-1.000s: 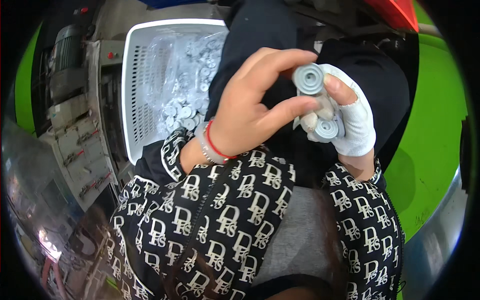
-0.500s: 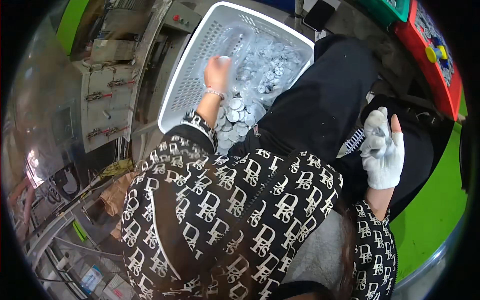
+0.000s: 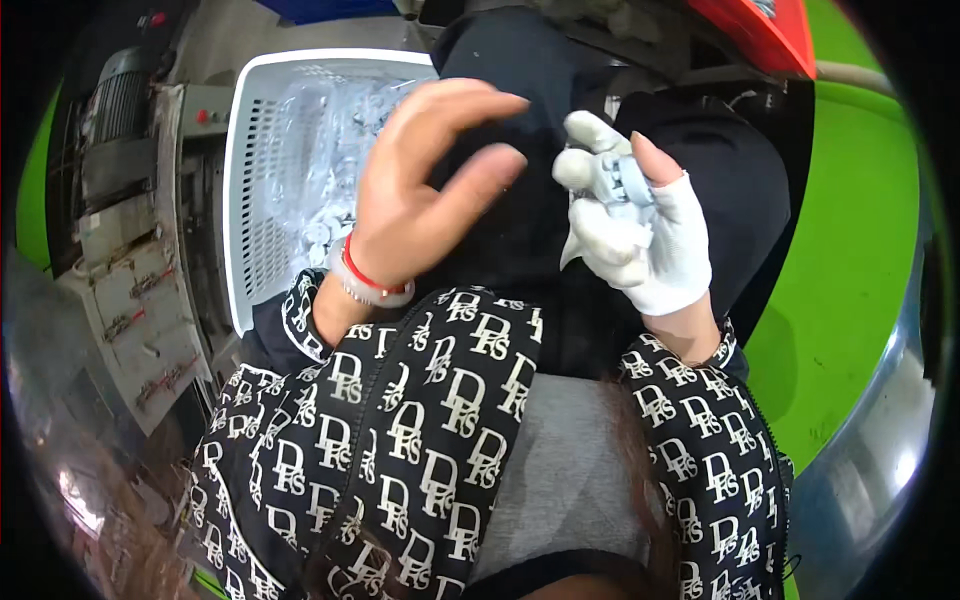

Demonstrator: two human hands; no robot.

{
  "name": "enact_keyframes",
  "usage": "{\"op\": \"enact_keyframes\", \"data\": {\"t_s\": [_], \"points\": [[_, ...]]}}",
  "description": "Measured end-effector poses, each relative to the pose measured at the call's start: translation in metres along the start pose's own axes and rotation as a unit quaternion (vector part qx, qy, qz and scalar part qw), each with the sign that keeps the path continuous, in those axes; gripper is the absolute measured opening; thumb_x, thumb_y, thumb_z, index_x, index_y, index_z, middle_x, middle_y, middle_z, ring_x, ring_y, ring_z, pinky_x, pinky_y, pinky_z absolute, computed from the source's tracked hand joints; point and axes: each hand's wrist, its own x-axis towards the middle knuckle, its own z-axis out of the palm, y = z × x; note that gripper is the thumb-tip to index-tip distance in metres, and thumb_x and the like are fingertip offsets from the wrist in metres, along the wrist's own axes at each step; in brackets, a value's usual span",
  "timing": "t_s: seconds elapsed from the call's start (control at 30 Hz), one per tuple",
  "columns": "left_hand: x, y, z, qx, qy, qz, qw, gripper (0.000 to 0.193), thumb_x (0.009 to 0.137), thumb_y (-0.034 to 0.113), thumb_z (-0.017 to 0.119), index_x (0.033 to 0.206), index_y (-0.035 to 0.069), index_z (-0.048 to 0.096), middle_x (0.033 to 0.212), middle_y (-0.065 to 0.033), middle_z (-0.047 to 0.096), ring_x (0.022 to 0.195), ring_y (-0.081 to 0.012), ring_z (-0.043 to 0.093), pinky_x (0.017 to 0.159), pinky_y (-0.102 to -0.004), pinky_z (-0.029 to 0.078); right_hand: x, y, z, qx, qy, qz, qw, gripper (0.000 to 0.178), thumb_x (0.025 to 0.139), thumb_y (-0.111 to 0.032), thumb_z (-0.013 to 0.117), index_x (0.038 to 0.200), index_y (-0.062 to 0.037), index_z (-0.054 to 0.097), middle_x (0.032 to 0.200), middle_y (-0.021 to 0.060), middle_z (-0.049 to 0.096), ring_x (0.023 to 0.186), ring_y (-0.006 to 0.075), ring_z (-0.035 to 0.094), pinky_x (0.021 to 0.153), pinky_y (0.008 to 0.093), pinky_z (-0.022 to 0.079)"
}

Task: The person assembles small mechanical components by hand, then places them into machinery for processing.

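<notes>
My bare left hand [image 3: 420,185], with a red string and a pale bracelet at the wrist, is over my lap. Its thumb and fingers are apart with nothing between them. Facing it, my right hand [image 3: 645,230] wears a white glove that leaves the thumb bare. Its curled fingers and thumb grip a round grey metal part [image 3: 630,182] with small knobs on its side; the fingers cover some of it. At my left stands a white perforated basket [image 3: 238,190], partly behind my left hand. Grey metal discs [image 3: 320,235] and clear plastic bags [image 3: 300,130] lie inside it.
A red bin [image 3: 780,40] stands at the upper right above a bright green surface [image 3: 835,300]. Left of the basket is a machine cabinet with latches [image 3: 130,320], and a motor [image 3: 120,95] behind it. A blue container [image 3: 325,8] is at the top.
My left hand has come out of the basket and moved right, near my right hand. The right hand's grey part now shows plainly. The whole view has shifted.
</notes>
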Motion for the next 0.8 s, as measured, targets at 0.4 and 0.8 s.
{"op": "enact_keyframes", "data": {"t_s": [0.4, 0.8], "points": [[0.02, 0.035, 0.017, 0.058, -0.203, 0.038, 0.977, 0.041, 0.068, 0.017, 0.074, 0.104, 0.004, 0.06, 0.121, -0.0145, 0.047, 0.107, -0.0268, 0.048, 0.09, -0.0347, 0.038, -0.02, 0.0, 0.016, -0.217, 0.009, -0.047, 0.975, 0.048, 0.089, -0.029, 0.038, 0.129, -0.0028, 0.037, 0.101, 0.0199, 0.06, 0.043, 0.0175, 0.051, 0.032, 0.0249, 0.033], [0.012, 0.029, 0.018, -0.097, -0.103, -0.057, 0.988, 0.034, 0.067, 0.017, 0.076, 0.096, 0.007, 0.063, 0.112, -0.009, 0.053, 0.101, -0.0226, 0.052, 0.086, -0.0324, 0.042, -0.017, 0.0, 0.014, -0.146, 0.009, -0.045, 0.988, 0.045, 0.09, -0.028, 0.035, 0.125, -0.0012, 0.042, 0.106, 0.02, 0.058, 0.045, 0.0168, 0.051, 0.031, 0.023, 0.033]]}}
